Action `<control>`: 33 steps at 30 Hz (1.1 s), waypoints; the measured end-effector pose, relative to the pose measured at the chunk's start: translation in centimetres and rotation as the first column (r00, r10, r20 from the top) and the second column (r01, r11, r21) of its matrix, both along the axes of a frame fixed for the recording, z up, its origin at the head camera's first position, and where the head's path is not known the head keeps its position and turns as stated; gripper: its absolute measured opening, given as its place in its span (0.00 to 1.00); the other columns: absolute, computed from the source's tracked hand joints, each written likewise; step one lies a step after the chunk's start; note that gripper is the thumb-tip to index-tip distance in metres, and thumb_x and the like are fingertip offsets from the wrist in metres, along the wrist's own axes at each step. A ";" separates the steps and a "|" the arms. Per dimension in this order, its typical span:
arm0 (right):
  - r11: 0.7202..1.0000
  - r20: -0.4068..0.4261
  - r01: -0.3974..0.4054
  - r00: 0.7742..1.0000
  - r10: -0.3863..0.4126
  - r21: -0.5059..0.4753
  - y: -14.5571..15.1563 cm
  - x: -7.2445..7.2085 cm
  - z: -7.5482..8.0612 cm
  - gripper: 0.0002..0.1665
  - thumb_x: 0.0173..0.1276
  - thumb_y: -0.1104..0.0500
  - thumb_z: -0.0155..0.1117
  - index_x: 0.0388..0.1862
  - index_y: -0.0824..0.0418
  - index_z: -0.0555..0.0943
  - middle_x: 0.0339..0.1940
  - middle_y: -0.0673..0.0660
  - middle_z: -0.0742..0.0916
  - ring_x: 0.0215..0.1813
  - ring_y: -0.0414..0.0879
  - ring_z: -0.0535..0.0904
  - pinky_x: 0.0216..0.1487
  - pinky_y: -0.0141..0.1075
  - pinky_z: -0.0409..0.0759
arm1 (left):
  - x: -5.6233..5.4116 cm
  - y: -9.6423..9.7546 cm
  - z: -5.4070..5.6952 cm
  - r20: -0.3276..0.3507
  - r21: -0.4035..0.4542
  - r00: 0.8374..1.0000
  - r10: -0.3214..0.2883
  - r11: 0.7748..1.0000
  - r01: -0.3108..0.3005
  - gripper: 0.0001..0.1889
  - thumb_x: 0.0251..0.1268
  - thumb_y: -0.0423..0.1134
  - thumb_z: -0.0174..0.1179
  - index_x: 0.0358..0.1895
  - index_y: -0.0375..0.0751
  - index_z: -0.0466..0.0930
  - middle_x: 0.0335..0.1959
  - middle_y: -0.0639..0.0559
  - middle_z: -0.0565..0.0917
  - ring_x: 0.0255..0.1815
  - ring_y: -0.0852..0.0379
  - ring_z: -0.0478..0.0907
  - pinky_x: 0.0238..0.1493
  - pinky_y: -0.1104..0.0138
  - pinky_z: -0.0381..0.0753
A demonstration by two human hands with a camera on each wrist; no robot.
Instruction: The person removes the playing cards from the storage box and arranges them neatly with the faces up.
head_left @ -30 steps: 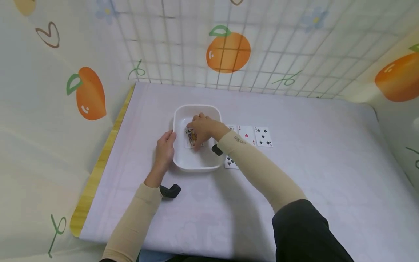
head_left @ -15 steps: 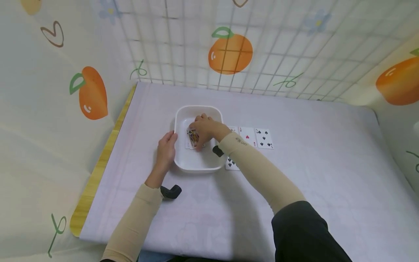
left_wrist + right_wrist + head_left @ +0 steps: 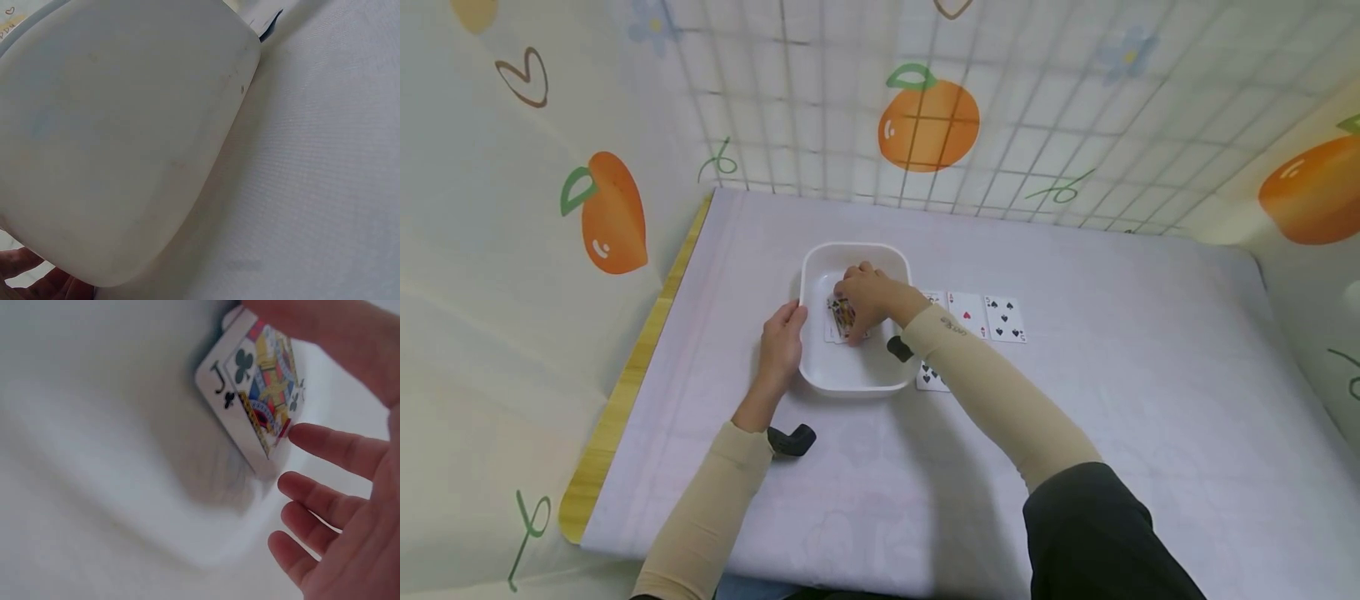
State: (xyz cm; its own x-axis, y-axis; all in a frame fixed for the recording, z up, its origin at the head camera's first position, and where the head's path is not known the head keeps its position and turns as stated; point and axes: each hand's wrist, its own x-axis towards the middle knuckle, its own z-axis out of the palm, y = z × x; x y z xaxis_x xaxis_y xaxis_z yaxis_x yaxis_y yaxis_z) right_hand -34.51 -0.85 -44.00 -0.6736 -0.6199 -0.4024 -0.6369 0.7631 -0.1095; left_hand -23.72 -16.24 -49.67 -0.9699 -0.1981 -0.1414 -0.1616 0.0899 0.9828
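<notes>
A white plastic basin [image 3: 831, 367] stands on the table, and my left hand [image 3: 781, 343] grips its left side with the thumb at the rim. In the left wrist view the basin's outer wall [image 3: 125, 137] fills much of the picture, with my fingers [image 3: 47, 284] at the lower left corner. My right hand [image 3: 874, 298] reaches inside the basin. Its thumb and index finger pinch a jack of clubs [image 3: 269, 381] by opposite edges; the other fingers are spread apart. Another card's corner shows under the jack. In the head view my hand covers part of these cards.
Right of the basin, playing cards lie face up: an ace of hearts [image 3: 966, 313], a five of spades [image 3: 1005, 319], and others partly hidden by my right forearm. A black wrist mount [image 3: 792, 440] sits at my left wrist. Behind the table stands a covered wire grid [image 3: 850, 125].
The head view has shifted slightly. Both hands stay in nearly the same place, the left at the basin's side and the right on the cards inside.
</notes>
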 end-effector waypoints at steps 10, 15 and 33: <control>0.999 0.011 0.041 0.999 -0.041 -0.015 0.0 -0.2 -0.4 0.52 0.45 0.42 0.82 0.69 0.56 0.72 0.62 0.57 0.74 0.62 0.52 0.64 0.68 0.49 0.63 | -0.1 0.0 -0.2 -0.014 -0.012 1.000 0.006 1.000 -0.006 0.26 0.78 0.50 0.45 0.70 0.38 0.68 0.68 0.42 0.73 0.68 0.46 0.70 0.69 0.54 0.66; 0.998 0.019 0.055 0.998 -0.055 -0.015 0.0 -0.3 -0.4 0.52 0.44 0.42 0.82 0.67 0.56 0.71 0.63 0.57 0.72 0.63 0.52 0.63 0.70 0.49 0.62 | -0.2 -0.1 -0.3 -0.012 -0.017 1.000 0.014 1.000 -0.014 0.26 0.77 0.49 0.45 0.70 0.38 0.69 0.68 0.42 0.73 0.68 0.46 0.69 0.69 0.54 0.65; 0.996 -0.018 0.075 0.997 -0.074 0.057 0.6 -0.1 0.4 0.62 0.37 0.36 0.84 0.70 0.58 0.68 0.63 0.61 0.72 0.63 0.54 0.64 0.67 0.49 0.64 | -0.1 0.1 -0.1 -0.028 -0.020 1.000 0.015 1.000 -0.015 0.26 0.78 0.49 0.45 0.70 0.37 0.68 0.67 0.42 0.74 0.68 0.47 0.70 0.68 0.55 0.67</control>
